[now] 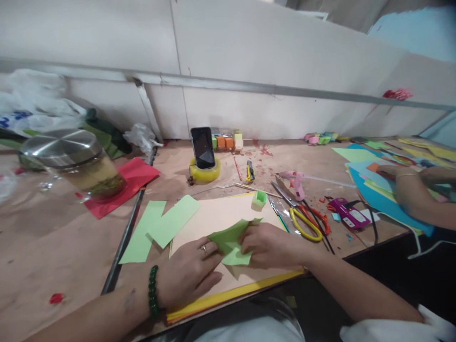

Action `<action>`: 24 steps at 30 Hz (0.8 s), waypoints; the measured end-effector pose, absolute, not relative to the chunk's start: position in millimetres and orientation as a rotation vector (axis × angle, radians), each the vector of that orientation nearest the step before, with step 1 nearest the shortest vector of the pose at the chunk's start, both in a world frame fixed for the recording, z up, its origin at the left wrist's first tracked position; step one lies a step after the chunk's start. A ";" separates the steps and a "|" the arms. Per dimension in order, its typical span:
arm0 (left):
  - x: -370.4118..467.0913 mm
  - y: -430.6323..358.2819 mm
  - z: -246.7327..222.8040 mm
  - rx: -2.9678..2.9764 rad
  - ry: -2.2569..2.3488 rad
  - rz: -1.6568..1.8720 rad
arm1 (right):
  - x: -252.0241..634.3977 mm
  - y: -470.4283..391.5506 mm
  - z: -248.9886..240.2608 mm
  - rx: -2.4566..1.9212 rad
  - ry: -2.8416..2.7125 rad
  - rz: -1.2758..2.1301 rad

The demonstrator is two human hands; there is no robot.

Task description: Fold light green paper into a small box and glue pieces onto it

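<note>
A creased sheet of light green paper [233,240] is held between both hands, above a stack of pale paper [213,216] with yellow sheets under it. My left hand [192,270], ring on one finger, closes on the sheet's left edge. On the right side, my right hand [267,244] has its fingers curled over the same sheet; the fingertips are partly hidden. Just behind it stands a small folded green paper box [260,199]. Two green paper strips [178,221] overlap to the left of the stack.
Scissors [302,221], a pink glue gun [297,184] and a purple device with a cord [347,213] lie to the right. A phone [203,148] leans on a yellow tape roll [206,172]. A glass jug [85,166] stands left. Another person's hand [392,172] works at far right.
</note>
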State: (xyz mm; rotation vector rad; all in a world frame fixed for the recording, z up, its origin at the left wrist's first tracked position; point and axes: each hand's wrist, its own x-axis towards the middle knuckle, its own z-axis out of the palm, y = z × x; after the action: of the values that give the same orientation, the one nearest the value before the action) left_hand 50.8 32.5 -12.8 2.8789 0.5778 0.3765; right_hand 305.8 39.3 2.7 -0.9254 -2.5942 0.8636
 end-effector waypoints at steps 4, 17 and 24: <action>49.7 35.0 -13.8 2.743 0.663 0.377 | 308.1 53.6 -6.7 -1.057 -2.219 1.439; 50.9 39.4 -12.4 2.659 0.549 0.505 | 293.8 49.8 -26.3 -1.380 -1.979 1.108; 53.1 37.4 -10.8 2.730 0.607 0.455 | 291.0 50.2 -24.2 -1.433 -2.035 1.034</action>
State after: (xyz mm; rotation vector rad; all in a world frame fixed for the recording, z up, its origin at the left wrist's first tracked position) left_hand 53.1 37.4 -10.8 2.7297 0.6065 0.4554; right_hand 291.0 50.2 -24.2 -1.4330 -2.0352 1.0340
